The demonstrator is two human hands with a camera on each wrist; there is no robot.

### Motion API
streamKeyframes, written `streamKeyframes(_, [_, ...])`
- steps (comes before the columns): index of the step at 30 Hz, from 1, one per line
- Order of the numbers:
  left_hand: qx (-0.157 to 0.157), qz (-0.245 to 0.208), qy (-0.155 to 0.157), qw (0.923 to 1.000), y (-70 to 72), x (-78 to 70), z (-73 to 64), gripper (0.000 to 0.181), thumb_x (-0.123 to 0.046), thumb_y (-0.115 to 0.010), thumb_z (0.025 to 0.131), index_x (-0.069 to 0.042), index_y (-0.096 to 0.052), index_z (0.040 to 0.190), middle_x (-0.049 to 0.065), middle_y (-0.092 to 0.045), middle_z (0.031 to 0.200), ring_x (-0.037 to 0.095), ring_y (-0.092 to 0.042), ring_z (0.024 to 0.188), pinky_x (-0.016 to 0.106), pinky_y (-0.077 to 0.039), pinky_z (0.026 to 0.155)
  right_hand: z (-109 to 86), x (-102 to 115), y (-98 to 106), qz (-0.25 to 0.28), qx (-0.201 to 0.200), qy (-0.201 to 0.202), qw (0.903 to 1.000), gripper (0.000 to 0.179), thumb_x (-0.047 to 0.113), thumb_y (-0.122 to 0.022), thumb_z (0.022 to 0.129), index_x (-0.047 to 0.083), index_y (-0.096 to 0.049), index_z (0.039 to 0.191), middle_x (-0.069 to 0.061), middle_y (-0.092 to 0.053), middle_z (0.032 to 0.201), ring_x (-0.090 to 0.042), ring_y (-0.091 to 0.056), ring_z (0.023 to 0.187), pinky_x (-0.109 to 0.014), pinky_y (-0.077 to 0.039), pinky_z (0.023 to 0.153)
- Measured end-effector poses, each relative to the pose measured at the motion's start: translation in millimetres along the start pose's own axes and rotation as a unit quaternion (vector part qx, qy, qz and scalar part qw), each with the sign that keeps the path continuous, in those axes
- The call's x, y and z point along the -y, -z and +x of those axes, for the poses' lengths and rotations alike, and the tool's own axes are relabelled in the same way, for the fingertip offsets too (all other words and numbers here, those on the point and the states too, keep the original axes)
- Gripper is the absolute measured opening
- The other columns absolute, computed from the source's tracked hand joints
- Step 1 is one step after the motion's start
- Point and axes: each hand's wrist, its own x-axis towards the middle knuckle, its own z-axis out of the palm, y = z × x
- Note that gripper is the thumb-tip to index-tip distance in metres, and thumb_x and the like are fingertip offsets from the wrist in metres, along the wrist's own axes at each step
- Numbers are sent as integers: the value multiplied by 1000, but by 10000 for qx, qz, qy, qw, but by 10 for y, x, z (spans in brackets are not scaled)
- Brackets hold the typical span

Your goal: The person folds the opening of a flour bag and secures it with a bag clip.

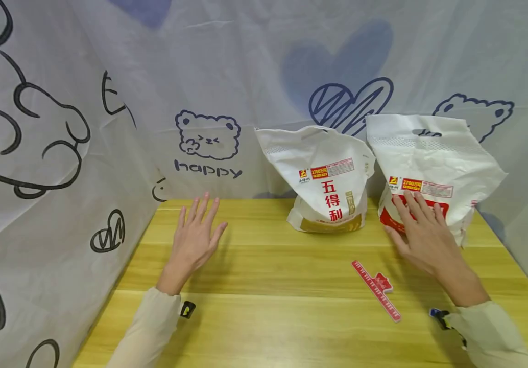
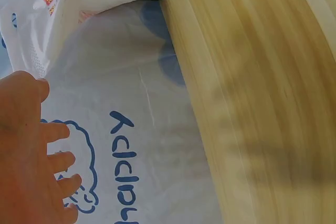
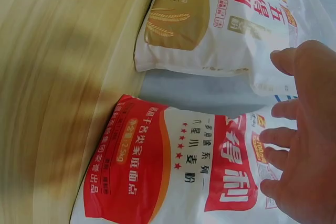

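Observation:
My left hand is held over the left part of the table with its fingers spread, and nothing is in it. My right hand is also spread and bare, in front of a white-and-red flour bag; whether it touches the bag I cannot tell. Left of that bag stands a white-and-gold flour bag, its top slumped to one side. A red bag clip with a shaped grip lies on the table, left of the right forearm. The right wrist view shows the red bag's printed front below the gold one.
The wooden table meets a white printed cloth at the back, and more cloth hangs along the left side. Both flour bags stand near the back edge, against or close to the cloth.

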Motion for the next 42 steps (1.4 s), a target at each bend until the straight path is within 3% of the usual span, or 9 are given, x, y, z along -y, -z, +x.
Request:
streamKeyframes(8, [-54,-91,-34,9999,21,-111,32,69,-55,-28,109,-14,-23,164,12,-9,171,34,-8,156,53,3,125,25,36,3,126,-130,-17,9998,73,34,-61,99,0,-33,157,-30,-30,160,-46,-19,152,-63,-2,123])
streamKeyframes(15, [-212,-271,-219,9992,12,-313,101,68,-53,-31,109,-14,-25,164,13,-11,171,34,-11,157,51,1,126,41,69,-9,464,-461,117,9978,71,27,-68,95,3,-38,156,-26,-31,161,-45,-21,151,-65,-8,122])
streamKeyframes(21, [-515,-483,-484,9963,-39,-543,155,65,-50,-36,109,-14,-30,162,15,-18,169,34,-17,155,51,-4,126,89,116,-74,782,-1014,458,9907,72,18,-78,87,4,-47,152,-22,-38,159,-44,-31,147,-65,-19,120])
streamKeyframes(31, [-867,-837,-986,9878,-160,-1021,328,58,-43,-48,108,-15,-40,158,14,-26,167,32,-22,154,50,-12,126,201,155,-256,1136,-1408,787,9803,74,11,-84,83,3,-50,149,-20,-42,157,-41,-38,144,-55,-30,120])
streamKeyframes(42, [-1075,-981,-1507,9778,-310,-1449,536,53,-36,-55,106,-13,-48,153,13,-34,164,30,-27,153,46,-13,126,312,225,-427,1294,-1433,865,9774,71,6,-87,80,0,-55,144,-22,-47,152,-43,-42,140,-59,-36,114])
